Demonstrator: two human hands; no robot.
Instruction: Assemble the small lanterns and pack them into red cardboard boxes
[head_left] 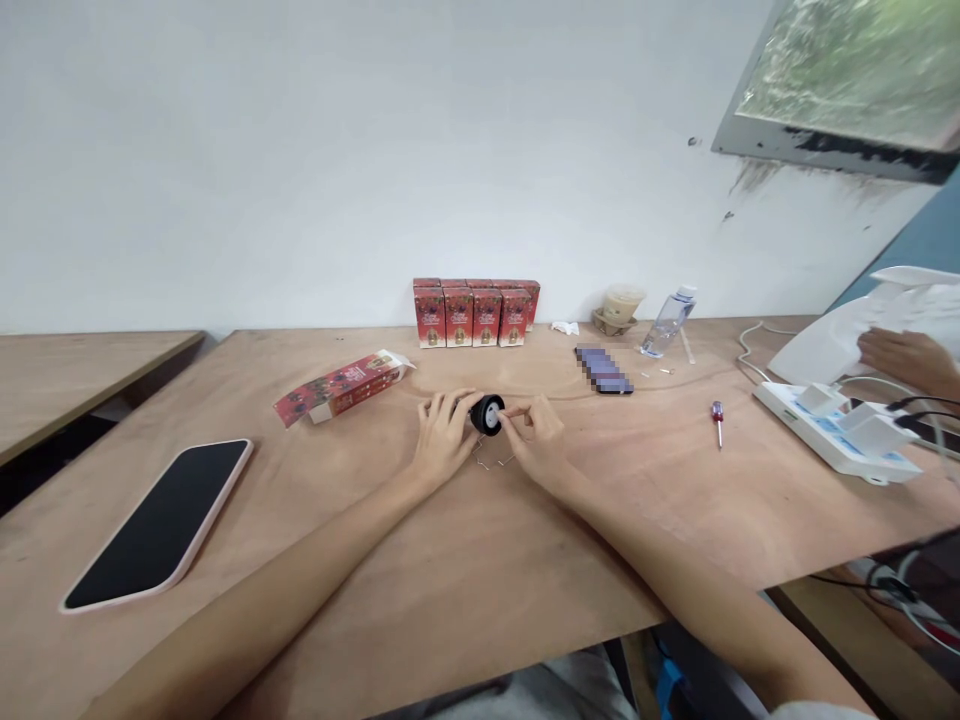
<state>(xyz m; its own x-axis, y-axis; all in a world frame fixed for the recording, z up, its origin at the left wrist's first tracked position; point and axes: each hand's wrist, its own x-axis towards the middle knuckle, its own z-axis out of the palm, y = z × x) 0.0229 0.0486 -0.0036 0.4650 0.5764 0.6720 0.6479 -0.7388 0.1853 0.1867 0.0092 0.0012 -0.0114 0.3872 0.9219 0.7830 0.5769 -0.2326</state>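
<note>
My left hand (pixel 442 432) is wrapped round a small black round object (pixel 477 417), tilted so that its pale grey face points to the right. What kind of object it is, I cannot tell. My right hand (pixel 536 432) has its thumb and forefinger pinched together at the edge of that face; anything between the fingertips is too small to make out. A thin silvery chain or wire (pixel 491 464) hangs or lies just below, between both hands. Left of my hands, an opened red printed carton (pixel 352 385) lies on its side with a flap up.
Several red boxes (pixel 471 318) stand against the wall. A large phone (pixel 161 525) lies at left, another phone (pixel 604 370) at back right. Farther right are a drink cup (pixel 622 303), a water bottle (pixel 667 322), a screwdriver (pixel 718 422), a power strip (pixel 832 430) and another person's hand (pixel 900 358).
</note>
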